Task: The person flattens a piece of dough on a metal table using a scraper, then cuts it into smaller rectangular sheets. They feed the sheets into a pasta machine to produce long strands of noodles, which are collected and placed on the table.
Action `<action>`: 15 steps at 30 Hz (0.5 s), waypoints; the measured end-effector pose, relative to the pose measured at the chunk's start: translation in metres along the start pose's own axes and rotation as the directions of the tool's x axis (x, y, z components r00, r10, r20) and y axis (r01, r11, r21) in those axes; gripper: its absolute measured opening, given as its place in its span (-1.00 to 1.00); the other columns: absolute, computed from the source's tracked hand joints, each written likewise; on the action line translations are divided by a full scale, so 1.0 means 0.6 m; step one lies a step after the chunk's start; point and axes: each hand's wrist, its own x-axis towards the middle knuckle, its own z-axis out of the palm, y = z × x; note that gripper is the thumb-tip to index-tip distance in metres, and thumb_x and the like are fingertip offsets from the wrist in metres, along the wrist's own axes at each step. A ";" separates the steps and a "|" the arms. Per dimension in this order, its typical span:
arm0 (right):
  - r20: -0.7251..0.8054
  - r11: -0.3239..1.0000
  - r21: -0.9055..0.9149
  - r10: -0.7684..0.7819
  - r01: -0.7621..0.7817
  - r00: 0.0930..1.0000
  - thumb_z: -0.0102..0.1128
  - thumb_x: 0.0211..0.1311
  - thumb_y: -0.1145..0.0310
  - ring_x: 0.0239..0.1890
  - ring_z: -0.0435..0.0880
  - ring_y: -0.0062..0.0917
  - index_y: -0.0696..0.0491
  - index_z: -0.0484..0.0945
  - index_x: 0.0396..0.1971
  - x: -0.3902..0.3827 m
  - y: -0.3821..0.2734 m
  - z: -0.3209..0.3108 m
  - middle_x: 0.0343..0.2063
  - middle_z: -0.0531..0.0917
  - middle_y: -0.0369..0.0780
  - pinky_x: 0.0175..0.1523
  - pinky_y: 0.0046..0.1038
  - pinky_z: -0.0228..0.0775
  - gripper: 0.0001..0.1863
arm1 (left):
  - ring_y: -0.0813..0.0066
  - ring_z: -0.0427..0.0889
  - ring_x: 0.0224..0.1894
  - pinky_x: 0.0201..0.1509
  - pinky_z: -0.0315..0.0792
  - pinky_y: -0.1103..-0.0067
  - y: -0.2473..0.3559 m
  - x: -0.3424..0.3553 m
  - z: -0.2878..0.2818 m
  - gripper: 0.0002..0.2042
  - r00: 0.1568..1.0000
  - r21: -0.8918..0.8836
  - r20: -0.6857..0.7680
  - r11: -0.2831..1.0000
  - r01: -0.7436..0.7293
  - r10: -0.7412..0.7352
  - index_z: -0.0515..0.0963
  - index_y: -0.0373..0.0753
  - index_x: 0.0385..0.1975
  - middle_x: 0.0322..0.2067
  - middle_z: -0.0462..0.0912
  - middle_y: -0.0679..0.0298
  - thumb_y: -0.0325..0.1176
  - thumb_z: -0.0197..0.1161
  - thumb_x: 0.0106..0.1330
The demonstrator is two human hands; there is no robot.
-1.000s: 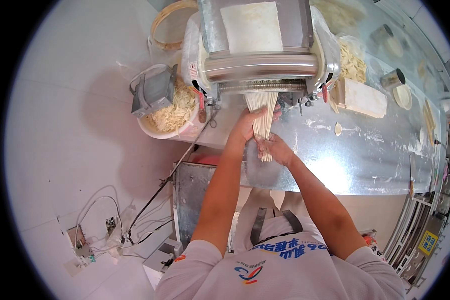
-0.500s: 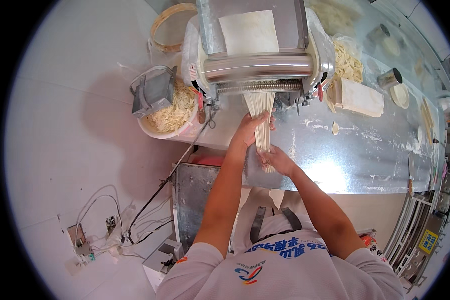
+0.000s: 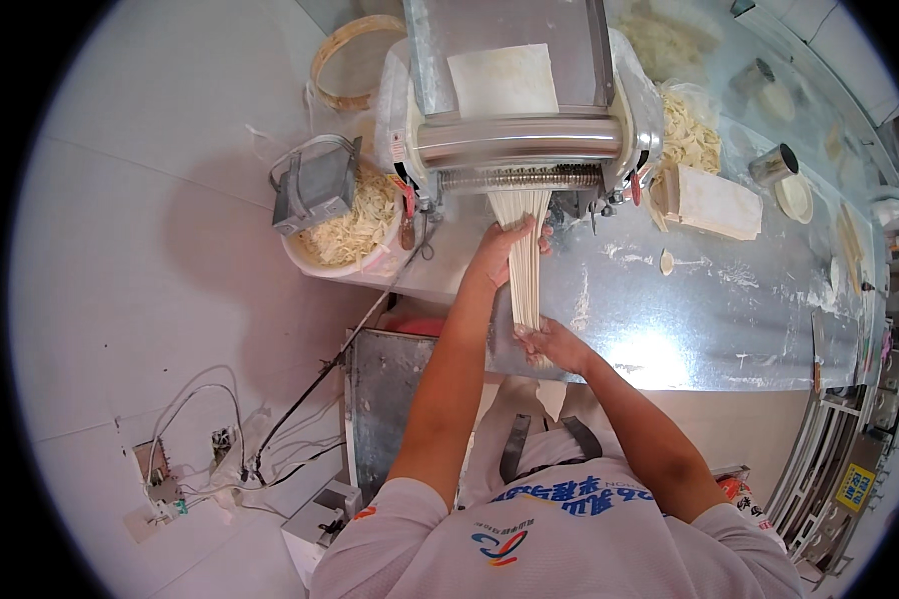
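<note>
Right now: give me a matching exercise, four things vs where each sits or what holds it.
Things:
1. noodle strands
2. dough sheet
3. white basin of noodle scraps
4. folded dough block

Places:
A. on the machine's top tray
B. on the metal table, right of the machine
C. left of the machine, under a grey box
D. held between left hand and right hand

Pairs: 1-D, 2-A, 3-C, 4-B
</note>
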 end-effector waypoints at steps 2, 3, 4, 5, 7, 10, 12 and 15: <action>0.014 1.000 -0.003 0.003 -0.003 1.000 0.15 0.57 0.12 -0.45 0.48 -0.64 0.05 0.43 -0.23 -0.008 0.003 -0.001 -0.48 0.45 -0.37 -0.29 -0.49 0.43 -0.70 | 0.37 0.67 -0.33 -0.15 0.67 0.35 0.001 0.000 0.007 -0.57 1.000 -0.020 0.003 1.000 -0.002 0.002 0.55 -0.39 0.15 -0.21 0.68 0.12 -0.20 0.35 0.45; 0.017 1.000 -0.016 0.003 -0.003 1.000 0.17 0.56 0.13 -0.45 0.50 -0.64 0.05 0.42 -0.24 -0.012 0.005 0.000 -0.49 0.46 -0.36 -0.30 -0.49 0.45 -0.71 | 0.36 0.68 -0.34 -0.16 0.68 0.34 0.002 -0.002 0.009 -0.60 1.000 -0.026 -0.001 1.000 -0.005 0.005 0.56 -0.38 0.11 -0.22 0.70 0.11 -0.22 0.37 0.44; 0.021 1.000 -0.029 0.002 -0.002 1.000 0.18 0.55 0.15 -0.46 0.51 -0.64 0.04 0.40 -0.25 -0.015 0.008 -0.001 -0.50 0.47 -0.35 -0.31 -0.49 0.47 -0.71 | 0.36 0.70 -0.35 -0.17 0.70 0.34 0.003 -0.003 0.012 -0.62 1.000 -0.032 -0.005 0.999 -0.009 0.009 0.58 -0.37 0.08 -0.23 0.71 0.10 -0.24 0.39 0.42; 0.022 0.999 -0.029 0.014 -0.014 1.000 0.18 0.55 0.13 -0.46 0.51 -0.64 0.04 0.41 -0.26 -0.020 0.011 -0.002 -0.50 0.47 -0.36 -0.31 -0.49 0.47 -0.70 | 0.36 0.70 -0.35 -0.17 0.69 0.34 0.004 -0.003 0.014 -0.62 1.000 -0.024 0.000 1.000 -0.009 0.009 0.58 -0.37 0.08 -0.24 0.71 0.11 -0.23 0.39 0.42; 0.026 0.999 -0.032 0.039 -0.038 0.999 0.17 0.56 0.10 -0.46 0.51 -0.63 0.04 0.41 -0.27 -0.030 0.014 0.001 -0.50 0.46 -0.36 -0.30 -0.48 0.48 -0.68 | 0.37 0.70 -0.36 -0.17 0.69 0.35 0.005 -0.003 0.017 -0.61 1.000 -0.010 0.010 1.000 -0.011 0.011 0.58 -0.37 0.09 -0.25 0.71 0.12 -0.20 0.37 0.44; 0.026 0.993 -0.109 0.050 -0.047 0.998 0.15 0.56 0.04 -0.46 0.51 -0.63 0.03 0.42 -0.29 -0.047 0.008 0.014 -0.50 0.46 -0.36 -0.28 -0.47 0.49 -0.64 | 0.38 0.68 -0.37 -0.19 0.68 0.37 0.008 -0.003 0.018 -0.61 1.000 -0.007 0.011 1.000 -0.017 0.017 0.59 -0.37 0.08 -0.26 0.70 0.15 -0.18 0.33 0.46; 0.025 0.991 -0.106 0.080 -0.077 0.996 0.16 0.57 0.07 -0.45 0.49 -0.64 0.04 0.43 -0.26 -0.059 -0.003 0.028 -0.50 0.45 -0.37 -0.28 -0.49 0.46 -0.67 | 0.39 0.68 -0.37 -0.21 0.66 0.39 0.012 -0.001 0.017 -0.61 1.000 -0.029 0.006 1.000 0.005 -0.005 0.59 -0.38 0.08 -0.27 0.69 0.15 -0.17 0.31 0.47; 0.026 0.988 -0.128 0.095 -0.091 0.995 0.15 0.58 0.10 -0.46 0.48 -0.64 0.04 0.43 -0.25 -0.069 0.007 0.031 -0.51 0.44 -0.38 -0.28 -0.49 0.45 -0.69 | 0.39 0.66 -0.37 -0.22 0.64 0.40 0.015 0.010 0.017 -0.62 0.999 -0.028 0.047 1.000 0.012 -0.010 0.59 -0.39 0.07 -0.27 0.68 0.15 -0.17 0.29 0.49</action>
